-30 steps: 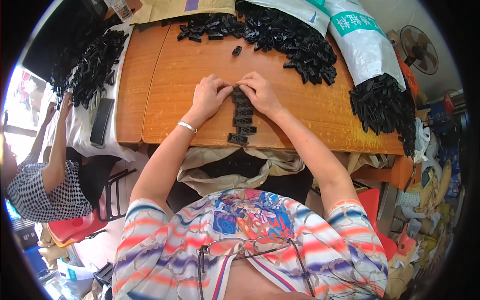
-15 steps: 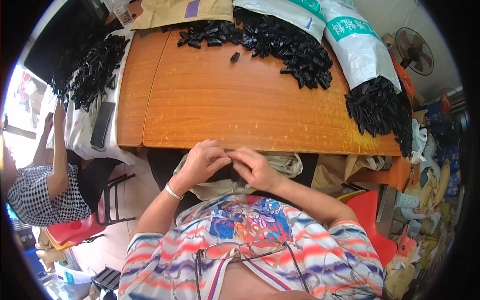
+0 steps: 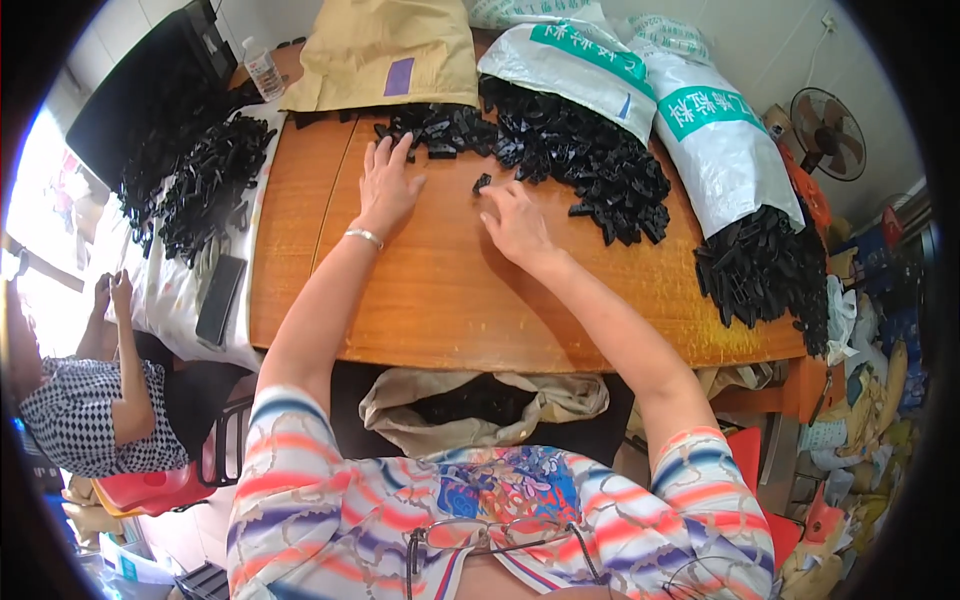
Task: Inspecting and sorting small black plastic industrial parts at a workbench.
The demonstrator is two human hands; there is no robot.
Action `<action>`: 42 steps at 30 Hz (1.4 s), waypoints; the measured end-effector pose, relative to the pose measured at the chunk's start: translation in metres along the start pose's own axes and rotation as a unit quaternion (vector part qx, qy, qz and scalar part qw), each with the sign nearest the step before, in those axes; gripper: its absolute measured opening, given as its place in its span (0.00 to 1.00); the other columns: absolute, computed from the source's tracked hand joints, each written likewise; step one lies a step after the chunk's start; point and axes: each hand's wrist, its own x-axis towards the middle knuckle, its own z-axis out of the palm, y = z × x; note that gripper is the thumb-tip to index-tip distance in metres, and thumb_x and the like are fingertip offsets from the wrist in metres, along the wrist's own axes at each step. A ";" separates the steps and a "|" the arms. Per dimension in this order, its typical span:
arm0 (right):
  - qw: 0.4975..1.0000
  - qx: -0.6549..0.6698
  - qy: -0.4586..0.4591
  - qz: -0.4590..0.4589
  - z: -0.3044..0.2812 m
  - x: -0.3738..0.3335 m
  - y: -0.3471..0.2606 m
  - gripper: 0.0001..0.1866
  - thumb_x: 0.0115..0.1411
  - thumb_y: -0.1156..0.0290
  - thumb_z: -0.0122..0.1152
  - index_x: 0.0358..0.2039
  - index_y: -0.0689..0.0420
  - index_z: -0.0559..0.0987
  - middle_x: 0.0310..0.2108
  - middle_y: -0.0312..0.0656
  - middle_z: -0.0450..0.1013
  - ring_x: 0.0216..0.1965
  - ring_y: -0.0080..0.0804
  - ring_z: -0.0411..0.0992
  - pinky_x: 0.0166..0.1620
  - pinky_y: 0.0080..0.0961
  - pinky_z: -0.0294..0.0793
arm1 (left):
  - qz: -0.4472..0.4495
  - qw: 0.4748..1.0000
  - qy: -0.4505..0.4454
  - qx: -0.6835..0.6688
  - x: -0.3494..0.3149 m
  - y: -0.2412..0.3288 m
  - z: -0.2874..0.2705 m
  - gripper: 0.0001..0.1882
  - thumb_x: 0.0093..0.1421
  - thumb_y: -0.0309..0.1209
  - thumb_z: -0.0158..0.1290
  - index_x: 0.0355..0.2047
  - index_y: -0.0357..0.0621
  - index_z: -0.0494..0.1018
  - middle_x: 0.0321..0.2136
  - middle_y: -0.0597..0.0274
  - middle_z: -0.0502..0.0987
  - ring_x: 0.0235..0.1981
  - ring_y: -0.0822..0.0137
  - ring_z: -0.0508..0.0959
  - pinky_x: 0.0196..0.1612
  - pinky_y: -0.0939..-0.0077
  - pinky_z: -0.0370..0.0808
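Note:
Over the wooden table, my left hand is stretched forward with its fingers spread. Its fingertips come close to a heap of black plastic pieces by the mouth of a brown paper sack. My right hand is beside it, thumb and forefinger apart. The forefinger is at a single small black piece; whether it touches the piece is hard to tell. A larger pile of black pieces spreads to the right of that hand. Between my body and the table edge, an open cloth sack has black contents inside.
White sacks with green bands stand along the back and right, one spilling black pieces. At the left, a co-worker sits by another black pile on a white cloth. A bottle and a fan stand behind.
Both my hands have moved from the near table edge, where they were together, forward over the table and apart. The cloth sack beneath them now shows its open mouth. The view has tilted up.

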 end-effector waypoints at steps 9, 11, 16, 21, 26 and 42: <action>0.994 -0.096 0.050 0.005 0.051 0.030 0.025 0.15 0.50 0.65 0.68 0.37 0.55 0.76 0.40 0.48 0.66 0.40 0.49 0.72 0.39 0.40 0.76 | 0.120 0.985 -0.075 0.103 0.077 0.025 0.049 0.37 0.53 0.54 0.57 0.63 0.72 0.60 0.65 0.56 0.57 0.68 0.48 0.49 0.62 0.34 0.53; 0.994 -0.095 0.050 0.008 0.049 0.030 0.025 0.15 0.50 0.65 0.68 0.37 0.55 0.76 0.40 0.48 0.66 0.40 0.48 0.72 0.39 0.40 0.76 | 0.128 0.986 -0.056 0.091 0.076 0.028 0.056 0.34 0.53 0.54 0.57 0.61 0.71 0.63 0.63 0.56 0.59 0.66 0.48 0.53 0.60 0.37 0.58; 0.994 -0.087 0.064 0.006 0.046 0.026 0.023 0.14 0.51 0.66 0.66 0.38 0.54 0.77 0.41 0.48 0.67 0.40 0.48 0.72 0.40 0.39 0.76 | 0.171 0.979 -0.062 0.090 0.057 0.026 0.048 0.27 0.54 0.49 0.58 0.55 0.65 0.70 0.59 0.55 0.64 0.60 0.52 0.61 0.54 0.51 0.66; 0.992 -0.052 0.080 -0.080 0.030 -0.003 0.021 0.14 0.50 0.74 0.61 0.40 0.53 0.79 0.41 0.45 0.72 0.42 0.46 0.72 0.44 0.39 0.74 | 0.203 0.973 -0.075 0.083 0.011 0.022 0.018 0.27 0.53 0.46 0.59 0.55 0.64 0.69 0.54 0.55 0.66 0.58 0.52 0.63 0.53 0.53 0.66; 0.992 -0.012 0.057 -0.109 -0.004 -0.050 0.001 0.16 0.50 0.81 0.55 0.40 0.54 0.78 0.44 0.46 0.72 0.47 0.48 0.71 0.47 0.39 0.72 | 0.227 0.970 -0.054 0.070 -0.031 0.012 -0.022 0.28 0.51 0.43 0.61 0.54 0.65 0.70 0.55 0.54 0.66 0.59 0.49 0.62 0.57 0.48 0.61; 0.994 -0.106 -0.030 0.021 -0.050 -0.112 -0.015 0.14 0.47 0.74 0.65 0.37 0.58 0.78 0.36 0.45 0.73 0.43 0.47 0.71 0.44 0.42 0.70 | 0.260 0.962 -0.053 0.069 -0.069 0.061 -0.026 0.05 0.52 0.29 0.59 0.30 0.45 0.77 0.47 0.64 0.74 0.61 0.58 0.62 0.65 0.52 0.53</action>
